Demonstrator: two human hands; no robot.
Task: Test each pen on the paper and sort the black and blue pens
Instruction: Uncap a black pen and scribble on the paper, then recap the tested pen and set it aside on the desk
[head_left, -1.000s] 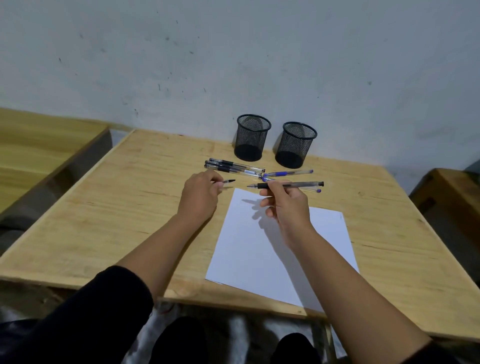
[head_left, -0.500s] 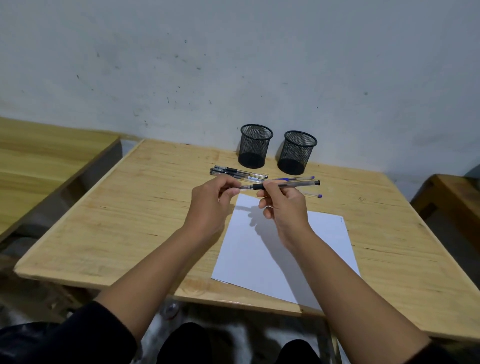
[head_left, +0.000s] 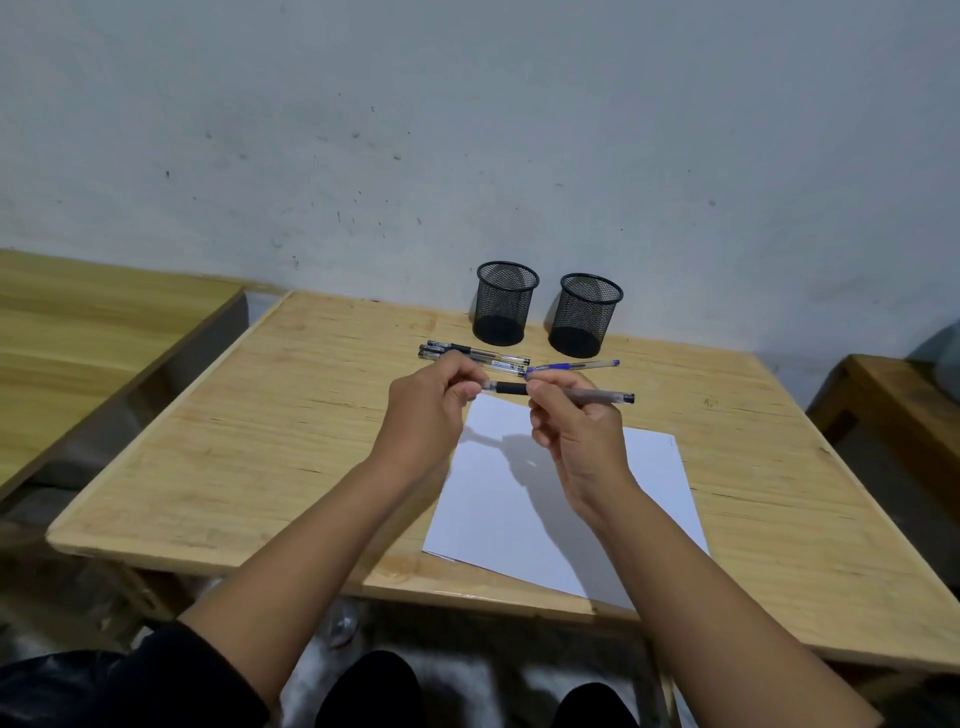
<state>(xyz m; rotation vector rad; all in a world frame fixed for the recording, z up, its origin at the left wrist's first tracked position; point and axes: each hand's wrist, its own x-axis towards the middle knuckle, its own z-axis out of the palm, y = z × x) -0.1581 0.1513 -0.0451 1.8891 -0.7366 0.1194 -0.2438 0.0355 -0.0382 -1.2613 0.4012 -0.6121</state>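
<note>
My right hand (head_left: 571, 431) pinches a black-grip pen (head_left: 597, 397) by its barrel and holds it level above the far edge of the white paper (head_left: 545, 519). My left hand (head_left: 431, 405) grips the pen's left tip end, where the cap sits; the cap itself is hidden in the fingers. Behind my hands, several black pens (head_left: 488, 357) lie in a bundle on the table (head_left: 260, 441). A blue pen (head_left: 571, 366) lies to their right. Two black mesh cups, left (head_left: 505, 304) and right (head_left: 584, 314), stand by the wall.
A second wooden table (head_left: 78, 332) stands to the left across a gap. Another wooden piece (head_left: 898, 410) sits at the right edge. My knees show below the table's near edge.
My left hand brought the small black cap from the table to the pen's tip, and both hands rose together and now meet on the pen. The camera tilted up.
</note>
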